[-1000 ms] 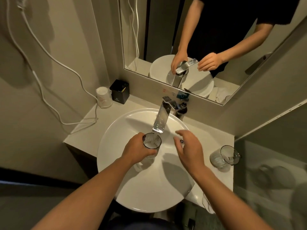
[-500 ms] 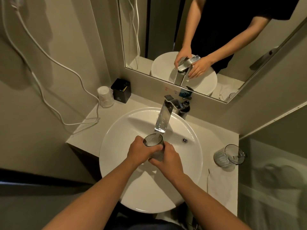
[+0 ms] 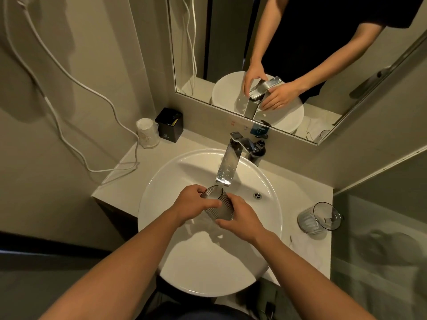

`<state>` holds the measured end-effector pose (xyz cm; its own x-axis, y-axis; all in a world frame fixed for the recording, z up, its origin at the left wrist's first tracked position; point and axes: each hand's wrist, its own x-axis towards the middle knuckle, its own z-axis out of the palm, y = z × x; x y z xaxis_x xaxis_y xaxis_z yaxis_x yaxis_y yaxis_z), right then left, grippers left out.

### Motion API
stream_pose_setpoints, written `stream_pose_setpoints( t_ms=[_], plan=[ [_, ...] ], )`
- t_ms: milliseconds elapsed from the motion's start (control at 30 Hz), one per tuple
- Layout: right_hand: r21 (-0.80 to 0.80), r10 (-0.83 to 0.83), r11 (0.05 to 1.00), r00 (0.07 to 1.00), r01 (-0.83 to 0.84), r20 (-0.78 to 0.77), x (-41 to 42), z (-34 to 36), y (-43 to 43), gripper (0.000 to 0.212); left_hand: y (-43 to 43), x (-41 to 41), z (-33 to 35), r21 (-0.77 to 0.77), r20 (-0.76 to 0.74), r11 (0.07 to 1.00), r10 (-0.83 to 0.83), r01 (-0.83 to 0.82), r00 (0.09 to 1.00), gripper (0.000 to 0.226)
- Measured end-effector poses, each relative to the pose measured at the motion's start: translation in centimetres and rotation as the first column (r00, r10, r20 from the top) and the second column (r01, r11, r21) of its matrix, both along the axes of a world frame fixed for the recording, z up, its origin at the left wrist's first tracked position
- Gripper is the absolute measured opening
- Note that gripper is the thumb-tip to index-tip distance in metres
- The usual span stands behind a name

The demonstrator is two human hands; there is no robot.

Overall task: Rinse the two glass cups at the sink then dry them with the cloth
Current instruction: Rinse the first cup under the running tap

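Holding a ribbed glass cup [image 3: 217,204] under the faucet [image 3: 227,167], left hand [image 3: 194,205] and right hand [image 3: 241,221] fingers both grasping it; second cup [image 3: 320,219] lying at the desk's right edge

Small bathroom: round basin [image 3: 161,192], faucet [image 3: 227,166], wall mirror [image 3: 231,42]

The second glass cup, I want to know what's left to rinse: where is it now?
In the head view, the second ribbed clear glass cup lies tipped on the counter at the right of the round white sink, apart from both hands.
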<state>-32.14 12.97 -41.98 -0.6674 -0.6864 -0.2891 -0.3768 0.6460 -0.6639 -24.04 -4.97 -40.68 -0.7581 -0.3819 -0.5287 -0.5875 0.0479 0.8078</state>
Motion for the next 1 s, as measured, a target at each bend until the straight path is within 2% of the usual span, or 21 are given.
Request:
stream_pose_setpoints(
  t_ms=[133, 200, 367, 467, 533, 567, 667, 800, 900, 1000],
  plan=[
    [0.093, 0.003, 0.996, 0.981, 0.015, -0.193, 1.1, -0.3, -0.2, 0.085, 0.8, -0.3, -0.4, -0.011, 0.018, 0.996, 0.086, -0.086, 0.996, 0.050],
    [0.108, -0.017, 0.993, 0.971, 0.044, -0.238, 1.5, -0.6, -0.5, 0.086, 0.9, -0.4, -0.4, 0.002, 0.016, 0.996, 0.087, -0.087, 0.996, 0.052],
    [0.087, -0.033, 0.995, 0.984, 0.049, -0.176, 1.2, -0.9, -0.7, 0.078, 0.1, 0.0, -0.5, 0.068, 0.034, 0.998, -0.012, 0.010, 0.999, 0.049],
    [0.081, 0.024, 0.997, 0.991, -0.013, -0.128, 0.4, -0.8, -0.5, 0.078, -0.5, 0.3, -0.6, 0.093, 0.018, 0.995, -0.042, 0.040, 0.999, 0.067],
    [0.079, 0.057, 0.996, 0.991, -0.047, -0.122, 0.1, -0.7, -0.4, 0.079, -0.5, 0.3, -0.7, 0.087, -0.003, 0.996, -0.027, 0.027, 1.000, 0.069],
    [0.074, 0.060, 0.996, 0.991, -0.051, -0.119, 0.0, -0.6, -0.4, 0.080, -0.4, 0.3, -0.7, 0.083, -0.012, 0.997, -0.006, 0.007, 1.000, 0.068],
    [0.049, 0.035, 0.998, 0.991, -0.029, -0.126, 0.3, -0.4, -0.5, 0.083, 0.0, -0.1, -0.9, 0.081, -0.021, 0.995, 0.061, -0.059, 0.998, 0.044],
    [0.058, 0.012, 0.998, 0.977, 0.001, -0.214, 0.9, -0.6, -0.5, 0.088, 0.3, -0.3, -1.2, 0.087, -0.016, 0.989, 0.121, -0.119, 0.993, 0.038],
    [0.053, -0.001, 0.999, 0.978, 0.012, -0.207, 0.8, -0.6, -0.5, 0.080, 0.1, -0.2, -1.4, 0.154, -0.022, 0.987, 0.059, -0.055, 0.998, 0.036],
    [0.037, -0.001, 0.999, 0.992, 0.006, -0.125, 0.0, -0.2, -0.3, 0.076, -0.2, 0.0, -1.6, 0.179, -0.026, 0.984, 0.017, -0.012, 1.000, 0.038]
  ],
)
